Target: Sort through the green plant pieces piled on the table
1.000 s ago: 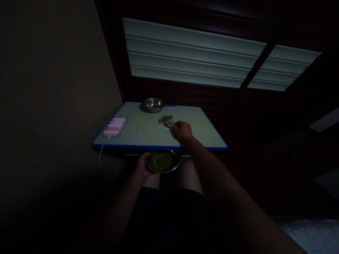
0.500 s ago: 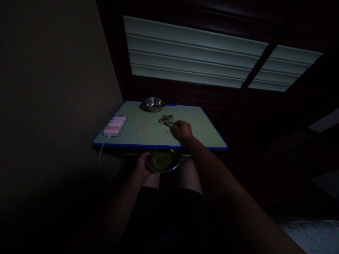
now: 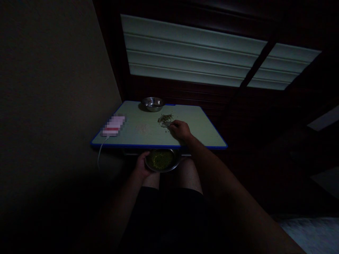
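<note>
My left hand (image 3: 143,165) is closed on the left rim of a steel bowl (image 3: 172,168), which it supports over my lap just below the table's front edge. Small green beans (image 3: 161,159) cover the inside of this bowl. On the small table (image 3: 190,118), my right hand (image 3: 181,129) is closed around what looks like a small, pale, shiny spoon (image 3: 166,124). Its tip touches the near side of a loose pile of small brownish-green beans (image 3: 165,118). Dim light hides the finer shape of the spoon and the fingertips.
A second steel bowl (image 3: 153,104) stands at the table's back left. At the left edge lies a blurred-out pinkish phone (image 3: 113,126) with a white cable (image 3: 99,155) hanging down. A faint pale patch (image 3: 143,128) marks the tabletop. A wall rises at left, slatted panels behind.
My right hand and the spoon have shifted very slightly left, against the bean pile. The left hand and its bowl stay in place, and the view has moved a little.
</note>
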Demonstrator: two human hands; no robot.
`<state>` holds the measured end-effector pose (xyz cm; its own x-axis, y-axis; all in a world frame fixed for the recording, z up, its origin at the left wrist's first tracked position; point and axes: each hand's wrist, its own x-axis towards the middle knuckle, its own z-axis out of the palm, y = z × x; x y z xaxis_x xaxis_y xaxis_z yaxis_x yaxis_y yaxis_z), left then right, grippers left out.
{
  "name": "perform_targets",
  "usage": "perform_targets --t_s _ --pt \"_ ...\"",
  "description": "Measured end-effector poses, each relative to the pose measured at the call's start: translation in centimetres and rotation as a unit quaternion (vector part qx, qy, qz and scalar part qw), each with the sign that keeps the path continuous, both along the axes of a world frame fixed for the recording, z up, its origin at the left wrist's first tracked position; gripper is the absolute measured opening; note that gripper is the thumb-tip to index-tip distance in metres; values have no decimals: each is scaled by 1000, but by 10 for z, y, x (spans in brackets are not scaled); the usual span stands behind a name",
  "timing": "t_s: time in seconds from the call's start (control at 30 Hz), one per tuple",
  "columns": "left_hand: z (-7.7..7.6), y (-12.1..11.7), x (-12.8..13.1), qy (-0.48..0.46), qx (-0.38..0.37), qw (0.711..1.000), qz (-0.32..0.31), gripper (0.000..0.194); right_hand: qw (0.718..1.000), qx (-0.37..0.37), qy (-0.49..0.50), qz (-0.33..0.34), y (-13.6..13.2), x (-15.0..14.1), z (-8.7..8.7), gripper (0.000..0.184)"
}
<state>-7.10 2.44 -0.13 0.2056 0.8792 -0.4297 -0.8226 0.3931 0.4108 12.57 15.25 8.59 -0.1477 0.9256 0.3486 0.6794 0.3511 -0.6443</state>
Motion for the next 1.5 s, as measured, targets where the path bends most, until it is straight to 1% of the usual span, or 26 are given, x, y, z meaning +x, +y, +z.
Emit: perform_targets --t_s 0.13,0.3,0.53,0.63,0.8,0.9,1.03,1.13,1.23,1.3,1.37,1.43,1.5 --pt "1 0 1 5 -1 1000 1 34 1000 8 10 12 0 0 -2 17" --pt "0 1 0 2 0 1000 6 41 1000 19 -5 9 -2 -3 0 20" --pt "2 0 1 5 4 1000 12 40 999 21 -3 36 -1 -9 4 21" --pt "1 0 0 8 -2 1000 12 43 998 5 5 60 5 -14 2 19" --pt "3 -1 -1 7 -16 1000 12 45 992 -15 22 120 12 -19 -1 19" --pt "4 -2 -1 9 -15 1000 5 44 990 -26 22 139 8 -17 3 18" --pt "0 0 -2 13 -9 1000 3 43 987 -48 15 155 -1 -10 10 16" --pt "-4 2 -1 13 -7 1000 -5 45 983 -59 34 171 -8 -5 12 16" --pt "-4 6 3 8 0 1000 -21 45 980 -79 52 178 -16 0 15 14" --pt "-3 8 6 10 0 1000 -28 43 977 -96 68 176 -22 3 17 13" --pt "-2 9 8 16 -3 1000 -25 41 977 -112 90 155 -26 7 18 14" --pt "-1 8 9 21 -5 1000 -20 38 981 -116 114 101 -28 10 19 15" --pt "-1 8 9 23 -5 1000 -20 35 984 -118 134 28 -28 14 20 14"
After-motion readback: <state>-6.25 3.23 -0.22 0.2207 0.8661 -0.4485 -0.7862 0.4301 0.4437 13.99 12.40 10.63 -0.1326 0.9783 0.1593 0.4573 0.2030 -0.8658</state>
